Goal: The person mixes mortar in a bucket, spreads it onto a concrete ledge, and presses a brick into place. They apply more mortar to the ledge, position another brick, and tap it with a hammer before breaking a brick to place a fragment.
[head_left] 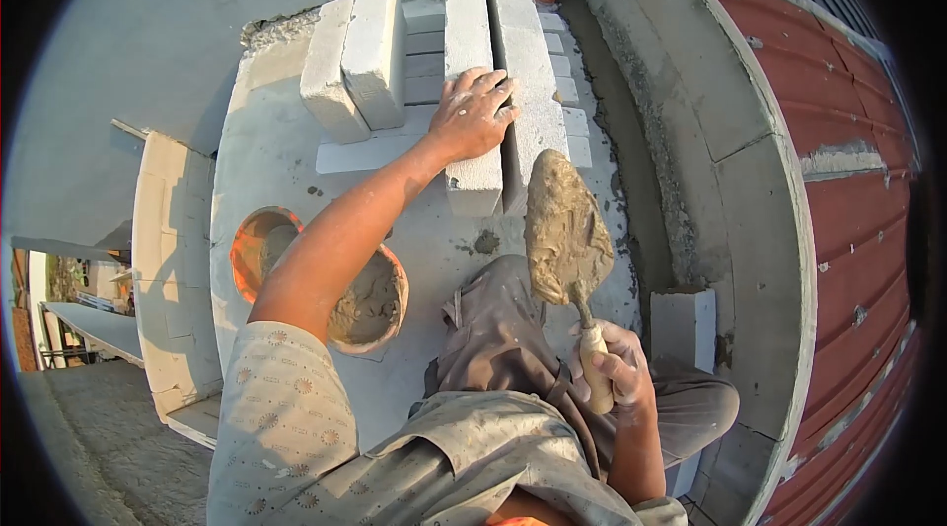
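Pale flooring [419, 230] forms the work surface. We hold the trowel [584, 311] upright in our right hand [614, 368], closed around its handle; mortar [567, 230] coats the blade. Our left hand [473, 116] lies open across two long white blocks [468, 23]. Two buckets [402, 299] stand left; a low wall [755, 220] borders the right, beside red roofing [848, 230].

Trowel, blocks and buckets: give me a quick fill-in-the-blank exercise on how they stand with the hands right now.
The right hand grips the trowel by its ____.
The left hand rests on a long block whose colour is ____.
Beside the left forearm, the buckets number ____.

Missing words: handle; white; two.
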Available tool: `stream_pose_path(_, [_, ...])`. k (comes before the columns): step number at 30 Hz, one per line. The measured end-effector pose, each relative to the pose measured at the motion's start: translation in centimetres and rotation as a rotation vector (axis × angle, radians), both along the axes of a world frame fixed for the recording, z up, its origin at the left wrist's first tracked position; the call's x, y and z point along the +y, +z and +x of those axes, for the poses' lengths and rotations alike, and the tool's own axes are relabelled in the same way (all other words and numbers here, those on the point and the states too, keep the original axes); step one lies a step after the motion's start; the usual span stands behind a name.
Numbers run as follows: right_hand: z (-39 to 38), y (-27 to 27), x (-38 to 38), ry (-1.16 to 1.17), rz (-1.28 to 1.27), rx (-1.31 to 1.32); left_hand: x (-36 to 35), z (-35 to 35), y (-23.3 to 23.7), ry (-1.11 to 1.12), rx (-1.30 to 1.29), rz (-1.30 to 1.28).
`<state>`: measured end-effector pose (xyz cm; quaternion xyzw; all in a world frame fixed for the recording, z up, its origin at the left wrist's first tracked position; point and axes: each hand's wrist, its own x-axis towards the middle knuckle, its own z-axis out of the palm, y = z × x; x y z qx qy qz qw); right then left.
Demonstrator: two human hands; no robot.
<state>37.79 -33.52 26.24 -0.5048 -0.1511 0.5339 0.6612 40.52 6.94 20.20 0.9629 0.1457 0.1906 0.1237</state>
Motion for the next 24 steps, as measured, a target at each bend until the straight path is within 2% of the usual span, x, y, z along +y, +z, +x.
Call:
stream_pose_path(4, [1.2, -3.6, 4.4, -0.319, -0.039, -0.571, 0.0, -0.1, -0.1, 0.006, -0.015, -0.006])
stream_pose_path(6, [2.4, -6.5, 6.9, -0.368, -0.111, -0.782, -0.1, -0.3, 0.2, 0.016, -0.02, -0.009])
stream_pose_path(9, [3.5, -13.5, 9.0, -0.447, -0.134, -1.139, -0.4, -0.2, 0.6, 0.051, -0.028, -0.052])
stream_pose_path(12, [5.1, -16.3, 10.9, -0.444, -0.114, -1.428, 0.0, -0.4, 0.3, 0.009, -0.057, -0.041])
stream_pose_path(13, [5.9, -17.5, 11.3, -0.464, -0.145, -1.347, -0.1, -0.3, 0.2, 0.031, -0.068, -0.046])
stream_pose_path(16, [10.6, -19.9, 13.0, -0.513, -0.14, -1.353, -0.1, -0.1, 0.5, 0.05, -0.036, -0.066])
stream_pose_path(21, [19.5, -19.6, 13.6, -0.237, -0.428, -1.599, -0.3, -0.3, 0.4, 0.034, -0.057, -0.096])
stream_pose_path(24, [17.7, -15.8, 13.5, -0.481, -0.227, -1.475, -0.2, -0.2, 0.4, 0.046, -0.06, -0.1])
